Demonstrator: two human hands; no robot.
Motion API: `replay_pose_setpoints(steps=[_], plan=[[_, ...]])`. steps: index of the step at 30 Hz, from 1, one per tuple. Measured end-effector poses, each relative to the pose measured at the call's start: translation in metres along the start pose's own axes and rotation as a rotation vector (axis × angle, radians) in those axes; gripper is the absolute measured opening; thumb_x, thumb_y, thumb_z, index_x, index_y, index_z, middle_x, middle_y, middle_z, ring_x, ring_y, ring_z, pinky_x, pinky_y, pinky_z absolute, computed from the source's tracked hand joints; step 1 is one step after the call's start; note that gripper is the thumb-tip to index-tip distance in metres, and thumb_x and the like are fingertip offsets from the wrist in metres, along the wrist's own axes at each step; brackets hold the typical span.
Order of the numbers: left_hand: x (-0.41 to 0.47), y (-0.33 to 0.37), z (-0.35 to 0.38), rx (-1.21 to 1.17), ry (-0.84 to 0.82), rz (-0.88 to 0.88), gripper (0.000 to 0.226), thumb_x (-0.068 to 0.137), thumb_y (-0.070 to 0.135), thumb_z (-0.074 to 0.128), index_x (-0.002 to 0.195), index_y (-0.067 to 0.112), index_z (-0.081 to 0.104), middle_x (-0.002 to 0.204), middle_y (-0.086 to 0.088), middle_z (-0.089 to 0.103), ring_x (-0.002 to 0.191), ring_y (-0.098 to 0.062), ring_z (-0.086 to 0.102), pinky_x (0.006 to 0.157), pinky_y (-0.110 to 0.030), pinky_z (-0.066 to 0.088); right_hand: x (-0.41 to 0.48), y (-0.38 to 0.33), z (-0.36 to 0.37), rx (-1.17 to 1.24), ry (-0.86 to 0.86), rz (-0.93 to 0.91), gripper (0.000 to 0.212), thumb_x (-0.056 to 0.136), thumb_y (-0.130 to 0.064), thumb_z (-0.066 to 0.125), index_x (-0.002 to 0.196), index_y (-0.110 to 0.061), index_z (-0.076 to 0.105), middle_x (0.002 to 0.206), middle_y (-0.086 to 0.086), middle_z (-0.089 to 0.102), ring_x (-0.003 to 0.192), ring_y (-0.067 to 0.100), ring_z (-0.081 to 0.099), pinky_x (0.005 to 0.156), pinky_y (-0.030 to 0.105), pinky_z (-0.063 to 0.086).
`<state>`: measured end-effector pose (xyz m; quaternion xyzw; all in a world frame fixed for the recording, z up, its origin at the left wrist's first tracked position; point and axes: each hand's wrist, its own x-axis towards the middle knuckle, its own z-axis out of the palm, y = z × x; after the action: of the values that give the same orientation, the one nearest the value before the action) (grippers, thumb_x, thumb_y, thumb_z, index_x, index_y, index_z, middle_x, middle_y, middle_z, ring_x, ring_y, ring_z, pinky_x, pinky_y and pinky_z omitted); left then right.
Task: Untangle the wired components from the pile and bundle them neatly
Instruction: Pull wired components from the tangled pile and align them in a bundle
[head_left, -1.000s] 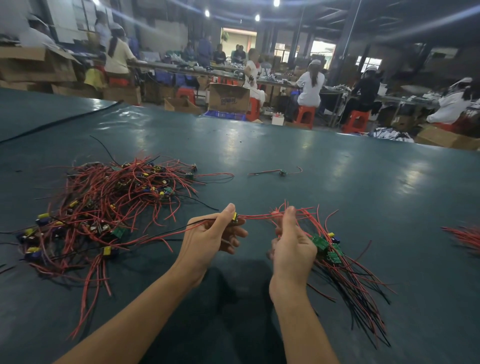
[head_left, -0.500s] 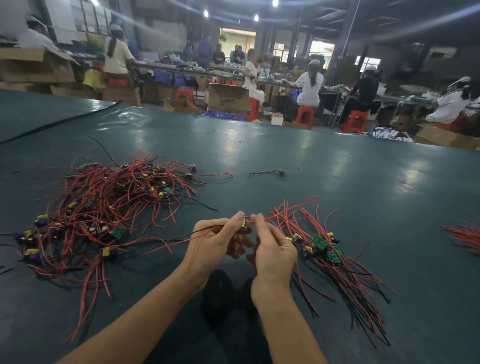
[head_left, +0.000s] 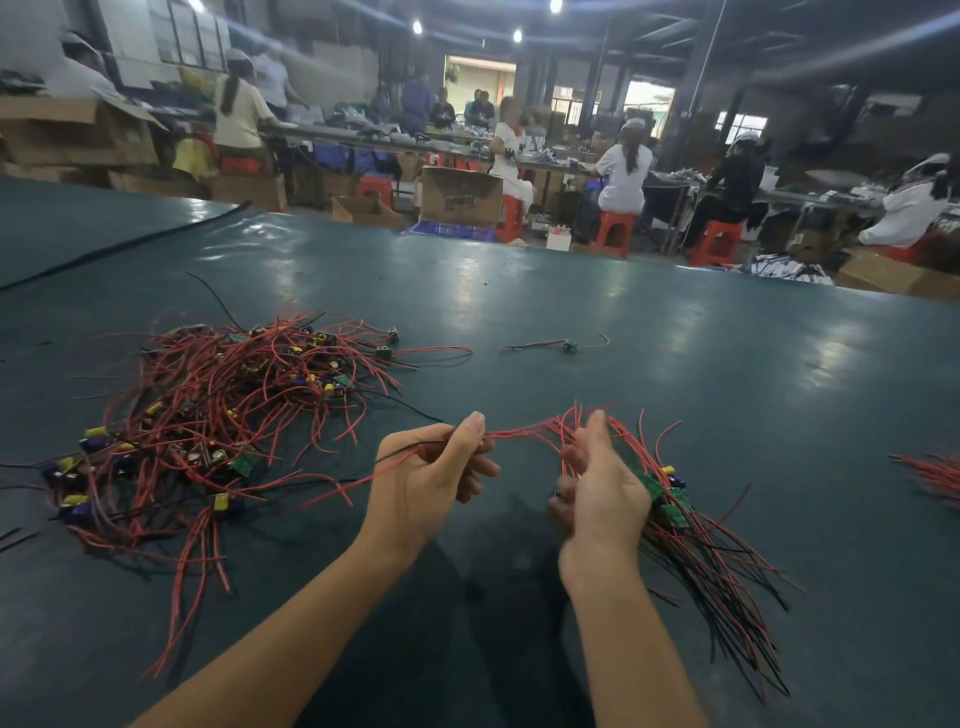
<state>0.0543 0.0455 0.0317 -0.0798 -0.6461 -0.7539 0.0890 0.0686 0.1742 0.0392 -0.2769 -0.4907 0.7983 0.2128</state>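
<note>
Left grip (head_left: 431, 478): thumb and fingers pinched on a red-and-black wire pair (head_left: 519, 432) stretched across to the right grip (head_left: 602, 483). Right grip: curled round a bundle of wired components (head_left: 711, 561), tails fanned on the table (head_left: 675, 338). Tangled pile (head_left: 223, 415): left of both hands; one stray component (head_left: 570, 345) lies beyond.

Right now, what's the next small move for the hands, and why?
Probably bring the left hand across and lay its pinched wired component into the bundle that the right hand grips. Its red leads reach that bundle, and its tail lies only at the edge of the pile.
</note>
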Motion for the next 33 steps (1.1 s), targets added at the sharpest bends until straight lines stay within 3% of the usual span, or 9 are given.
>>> replay_pose_setpoints(steps=[6,8,12,15,20,24,28,30,33], plan=[[-0.002,-0.005,-0.009,0.418,-0.082,0.325,0.009,0.087,0.018,0.070,0.079,0.022,0.071,0.065,0.012,0.068,0.055,0.002,0.061,0.053,-0.014,0.047,-0.030,0.014,0.012,-0.374,-0.382,-0.090,0.034,0.082,-0.048,0.072,0.071,-0.016,0.073,0.068,-0.003,0.073,0.053,0.005,0.062,0.044,0.020,0.045],[-0.001,-0.008,-0.013,0.616,-0.153,0.472,0.004,0.086,0.014,0.070,0.090,0.014,0.072,0.072,0.007,0.069,0.064,-0.009,0.066,0.058,-0.028,0.054,-0.034,0.016,0.014,-0.358,-0.389,-0.115,0.030,0.081,-0.042,0.076,0.068,-0.015,0.072,0.070,0.002,0.073,0.061,0.011,0.066,0.056,0.028,0.053],[0.001,-0.010,-0.018,0.854,-0.322,0.601,0.047,0.089,0.027,0.063,0.133,0.011,0.056,0.096,-0.002,0.067,0.080,-0.026,0.064,0.069,-0.042,0.053,-0.030,0.010,0.012,-0.181,-0.322,-0.071,0.023,0.081,-0.031,0.078,0.067,-0.013,0.076,0.071,0.007,0.074,0.064,0.018,0.070,0.057,0.029,0.056],[-0.003,-0.011,-0.016,0.920,-0.370,0.631,0.062,0.092,0.031,0.063,0.147,0.016,0.040,0.108,0.002,0.065,0.085,-0.021,0.065,0.073,-0.040,0.052,-0.025,0.003,0.008,-0.201,-0.276,-0.109,0.018,0.084,-0.022,0.075,0.067,-0.018,0.078,0.072,0.005,0.075,0.067,0.020,0.072,0.055,0.027,0.055],[-0.001,-0.010,-0.018,0.953,-0.323,0.549,0.052,0.093,0.047,0.057,0.140,0.029,0.048,0.117,0.018,0.062,0.074,-0.003,0.060,0.070,-0.034,0.053,-0.011,-0.009,-0.012,-0.631,-0.104,-0.439,0.012,0.086,-0.029,0.071,0.077,-0.021,0.074,0.072,-0.003,0.073,0.071,0.024,0.071,0.070,0.040,0.058],[0.006,-0.012,-0.026,0.981,-0.135,0.506,0.030,0.092,0.037,0.061,0.119,0.026,0.065,0.104,0.015,0.064,0.075,-0.005,0.060,0.068,-0.033,0.052,-0.011,-0.019,-0.024,-1.078,0.119,-0.512,0.022,0.088,-0.045,0.063,0.090,-0.026,0.073,0.084,-0.001,0.070,0.075,0.026,0.054,0.065,0.032,0.041],[0.021,-0.015,-0.040,1.146,-0.006,0.477,0.030,0.087,0.029,0.066,0.115,0.017,0.068,0.117,0.001,0.064,0.104,-0.023,0.059,0.089,-0.039,0.046,-0.008,-0.019,-0.030,-1.300,0.125,-0.452,0.024,0.092,-0.046,0.059,0.088,-0.024,0.069,0.080,-0.002,0.060,0.076,0.026,0.047,0.063,0.031,0.037],[0.028,-0.017,-0.050,1.278,0.038,0.353,0.038,0.088,0.035,0.062,0.123,0.021,0.063,0.135,-0.005,0.054,0.123,-0.027,0.047,0.100,-0.042,0.034,-0.005,-0.017,-0.031,-1.381,0.109,-0.465,0.025,0.092,-0.046,0.058,0.092,-0.024,0.069,0.091,-0.001,0.064,0.089,0.028,0.054,0.074,0.035,0.045],[0.035,-0.020,-0.065,1.464,0.044,0.082,0.046,0.091,0.049,0.050,0.133,0.030,0.052,0.150,-0.009,0.039,0.136,-0.028,0.033,0.108,-0.044,0.024,-0.008,-0.013,-0.028,-1.419,0.091,-0.530,0.034,0.092,-0.046,0.057,0.119,-0.027,0.065,0.117,0.001,0.063,0.110,0.027,0.053,0.093,0.037,0.037]])
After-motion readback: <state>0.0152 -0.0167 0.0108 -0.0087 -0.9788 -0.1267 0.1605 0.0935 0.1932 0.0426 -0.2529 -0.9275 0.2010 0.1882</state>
